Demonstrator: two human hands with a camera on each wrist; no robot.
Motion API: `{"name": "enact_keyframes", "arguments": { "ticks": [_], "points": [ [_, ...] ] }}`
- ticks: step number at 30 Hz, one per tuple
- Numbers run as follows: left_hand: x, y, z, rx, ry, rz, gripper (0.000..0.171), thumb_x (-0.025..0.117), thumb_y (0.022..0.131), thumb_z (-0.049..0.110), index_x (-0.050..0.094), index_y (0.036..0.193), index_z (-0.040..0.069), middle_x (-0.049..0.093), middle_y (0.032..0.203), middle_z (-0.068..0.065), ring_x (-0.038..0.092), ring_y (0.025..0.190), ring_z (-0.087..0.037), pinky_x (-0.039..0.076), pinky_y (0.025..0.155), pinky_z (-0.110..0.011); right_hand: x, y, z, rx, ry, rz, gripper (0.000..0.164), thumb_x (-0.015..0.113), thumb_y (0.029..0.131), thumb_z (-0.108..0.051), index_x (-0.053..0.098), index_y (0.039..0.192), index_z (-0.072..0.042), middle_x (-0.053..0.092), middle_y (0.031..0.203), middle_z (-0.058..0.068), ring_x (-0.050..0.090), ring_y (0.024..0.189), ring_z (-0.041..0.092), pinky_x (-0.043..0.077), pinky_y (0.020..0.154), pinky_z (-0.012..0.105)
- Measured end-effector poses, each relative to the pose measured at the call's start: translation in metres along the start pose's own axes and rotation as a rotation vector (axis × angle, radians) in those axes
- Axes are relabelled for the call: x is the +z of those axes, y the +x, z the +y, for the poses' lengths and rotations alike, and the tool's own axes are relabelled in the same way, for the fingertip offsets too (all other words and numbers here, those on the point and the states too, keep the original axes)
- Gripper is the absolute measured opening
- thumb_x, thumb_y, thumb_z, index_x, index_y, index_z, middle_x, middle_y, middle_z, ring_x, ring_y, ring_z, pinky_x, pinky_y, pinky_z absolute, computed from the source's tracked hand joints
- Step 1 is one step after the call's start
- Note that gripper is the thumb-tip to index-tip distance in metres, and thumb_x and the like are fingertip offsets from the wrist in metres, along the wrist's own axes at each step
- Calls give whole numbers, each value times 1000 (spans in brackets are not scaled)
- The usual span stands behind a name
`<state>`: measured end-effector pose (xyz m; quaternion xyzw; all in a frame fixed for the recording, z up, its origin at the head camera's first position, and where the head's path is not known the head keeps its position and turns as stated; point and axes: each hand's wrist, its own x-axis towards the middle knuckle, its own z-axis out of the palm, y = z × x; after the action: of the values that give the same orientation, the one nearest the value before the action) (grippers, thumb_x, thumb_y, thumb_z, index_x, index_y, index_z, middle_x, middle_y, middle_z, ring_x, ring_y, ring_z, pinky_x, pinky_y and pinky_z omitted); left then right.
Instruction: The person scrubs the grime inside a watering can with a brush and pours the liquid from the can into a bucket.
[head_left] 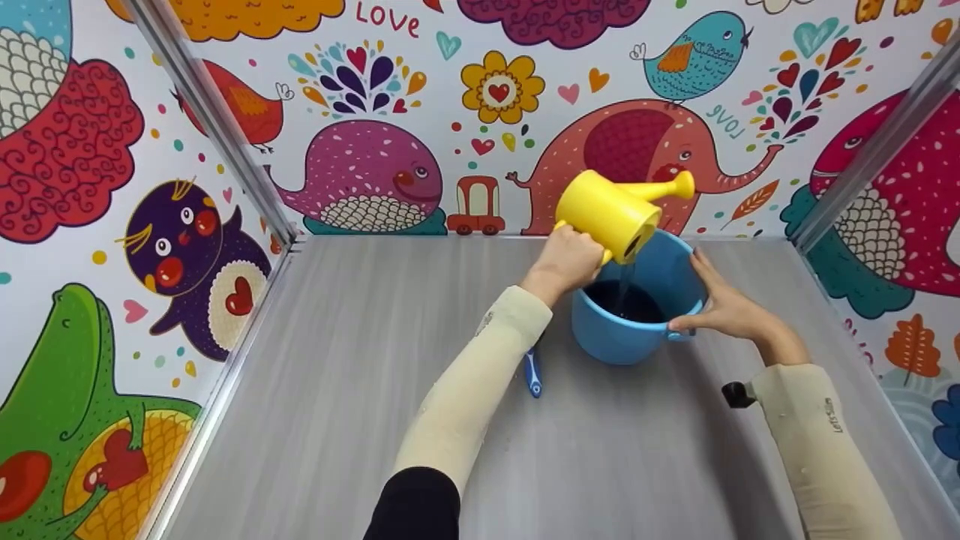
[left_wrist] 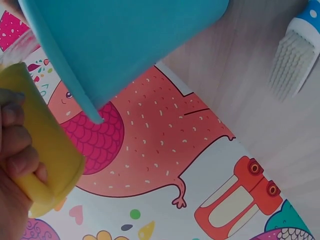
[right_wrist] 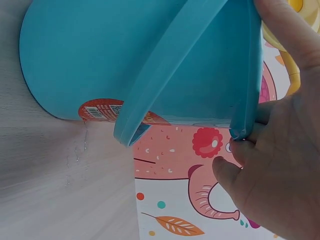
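Note:
My left hand (head_left: 568,259) grips the handle of a yellow watering can (head_left: 606,214). The can is tipped over the blue bucket (head_left: 622,337), and a thin stream of water runs from its open top into it; the spout points right. Dark contents show at the bucket's bottom. My right hand (head_left: 724,304) holds the bucket's rim on the right, fingers spread along it. In the right wrist view the bucket's handle (right_wrist: 165,70) hangs down its side. Under my left forearm lies a brush (head_left: 532,373) with a blue handle; its pale bristles (left_wrist: 292,62) show in the left wrist view.
A grey tabletop (head_left: 337,360) carries everything. Panels with cartoon animals (head_left: 360,172) stand at the back and both sides, joined by metal corner rails (head_left: 217,120). Water drops (right_wrist: 77,155) lie beside the bucket in the right wrist view.

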<state>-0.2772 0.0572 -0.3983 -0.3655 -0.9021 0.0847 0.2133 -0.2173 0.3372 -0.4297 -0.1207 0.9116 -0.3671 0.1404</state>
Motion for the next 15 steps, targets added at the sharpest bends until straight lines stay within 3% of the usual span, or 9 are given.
{"name": "enact_keyframes", "arguments": {
  "ticks": [8, 15],
  "points": [
    [-1, -1, -3, -3, 12, 23, 30, 54, 100, 30, 74, 83, 16, 71, 74, 1, 67, 75, -16, 53, 76, -31, 0, 5, -1, 17, -21, 4, 124, 80, 80, -41, -11, 158, -15, -20, 166, 13, -3, 149, 53, 18, 108, 77],
    [-1, 0, 1, 20, 13, 53, 31, 54, 100, 30, 73, 79, 16, 71, 72, 1, 67, 75, -16, 52, 75, -31, 2, -3, 0, 5, -4, 23, 123, 80, 80, -42, -9, 159, -16, -18, 166, 13, -2, 150, 52, 19, 108, 77]
  ]
}}
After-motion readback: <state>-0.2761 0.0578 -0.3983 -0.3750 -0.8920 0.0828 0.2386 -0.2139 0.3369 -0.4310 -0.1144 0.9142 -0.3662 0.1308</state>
